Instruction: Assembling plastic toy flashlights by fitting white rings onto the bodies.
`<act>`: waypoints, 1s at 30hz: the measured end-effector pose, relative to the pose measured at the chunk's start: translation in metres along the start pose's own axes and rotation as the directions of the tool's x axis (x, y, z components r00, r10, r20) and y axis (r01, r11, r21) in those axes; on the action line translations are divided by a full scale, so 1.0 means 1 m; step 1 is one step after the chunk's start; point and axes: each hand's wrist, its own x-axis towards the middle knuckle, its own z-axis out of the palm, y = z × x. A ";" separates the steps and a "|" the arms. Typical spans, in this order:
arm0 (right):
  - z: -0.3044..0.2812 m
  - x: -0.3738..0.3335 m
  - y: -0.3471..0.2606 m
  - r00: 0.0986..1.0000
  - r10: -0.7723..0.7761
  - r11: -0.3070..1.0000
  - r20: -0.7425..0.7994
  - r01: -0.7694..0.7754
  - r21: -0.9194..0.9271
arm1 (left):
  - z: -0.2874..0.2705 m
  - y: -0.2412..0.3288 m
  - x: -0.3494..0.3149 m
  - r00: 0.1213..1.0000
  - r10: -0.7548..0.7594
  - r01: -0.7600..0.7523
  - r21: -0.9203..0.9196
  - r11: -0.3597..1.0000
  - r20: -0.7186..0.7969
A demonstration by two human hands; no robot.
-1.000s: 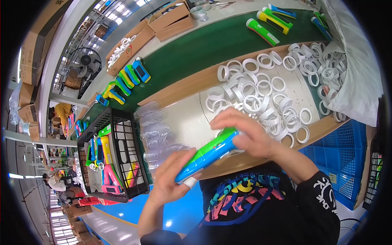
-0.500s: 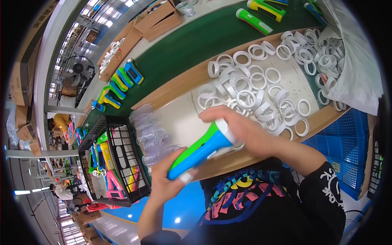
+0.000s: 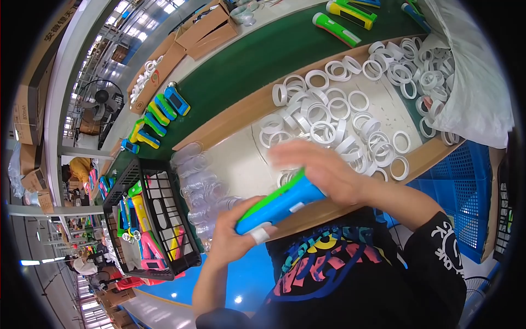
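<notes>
A blue and green flashlight [image 3: 282, 204] is held slantwise in front of my body, above the near edge of a long shallow cardboard tray [image 3: 350, 202]. My left hand [image 3: 233, 233] wraps round its narrow end, with something white on or beside the thumb. At the wider end, my right hand [image 3: 334, 172] has its palm against the flashlight, hiding the end face. Its fingers stretch out past it, smeared by motion. Many loose white rings [image 3: 322, 131] fill the tray's middle and right. Clear plastic discs [image 3: 200, 183] lie stacked in rows at its left end.
A black crate [image 3: 175, 260] of coloured flashlights stands at left. More flashlights rest on the green bench [image 3: 230, 77], in a row [image 3: 159, 115] and at the far side [image 3: 337, 28]. Cardboard boxes [image 3: 205, 33] stand behind. At right are a white plastic bag [image 3: 476, 93] and blue crate [image 3: 463, 186].
My right hand has loosened from round the flashlight's wide end, its fingers now extended. The flashlight has shifted slightly right and tipped nearer to level. A white part seen at that end is now hidden.
</notes>
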 end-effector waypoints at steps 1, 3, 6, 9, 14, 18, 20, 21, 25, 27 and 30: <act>-0.001 -0.001 -0.009 1.000 -0.011 0.996 0.008 0.010 0.092 | -0.001 0.003 0.001 0.994 0.105 -0.110 0.137 0.984 0.044; 0.008 0.004 0.008 0.787 0.613 0.669 -0.067 -0.473 0.573 | -0.001 0.008 0.013 0.892 0.441 -0.423 0.535 0.731 0.101; 0.007 0.015 0.009 0.594 0.803 0.380 0.048 -0.572 0.727 | 0.003 0.007 0.015 0.857 0.493 -0.436 0.720 0.541 0.149; 0.003 0.019 0.004 0.662 0.749 0.470 0.035 -0.568 0.675 | 0.005 -0.007 0.012 0.855 0.517 -0.425 0.616 0.663 0.034; 0.003 0.004 -0.009 0.797 0.602 0.666 0.053 -0.537 0.518 | 0.021 -0.020 -0.010 0.917 -0.326 0.369 -0.805 0.465 0.232; 0.021 -0.008 0.002 0.880 0.473 0.509 -0.035 -0.241 0.827 | 0.054 -0.036 -0.022 0.880 -0.253 0.470 -0.816 0.337 0.402; 0.024 -0.005 0.003 0.848 0.526 0.475 -0.063 -0.231 0.849 | 0.064 -0.036 -0.021 0.981 -0.192 0.186 -0.424 0.886 0.029; 0.024 -0.002 0.003 0.849 0.514 0.560 -0.119 -0.227 0.797 | 0.067 -0.027 -0.016 0.994 -0.029 0.012 -0.155 0.988 -0.109; 0.022 0.018 -0.018 0.864 0.449 0.715 -0.228 -0.195 0.671 | 0.070 -0.005 -0.006 0.910 0.336 -0.247 0.331 0.911 -0.244; 0.021 0.023 -0.030 0.943 0.228 0.920 -0.242 -0.128 0.371 | 0.066 -0.005 -0.014 0.884 0.386 -0.311 0.284 0.907 -0.263; 0.022 0.012 -0.075 0.989 0.000 0.830 -0.148 0.083 0.552 | 0.052 0.010 -0.043 0.978 0.197 -0.172 -0.276 0.946 0.064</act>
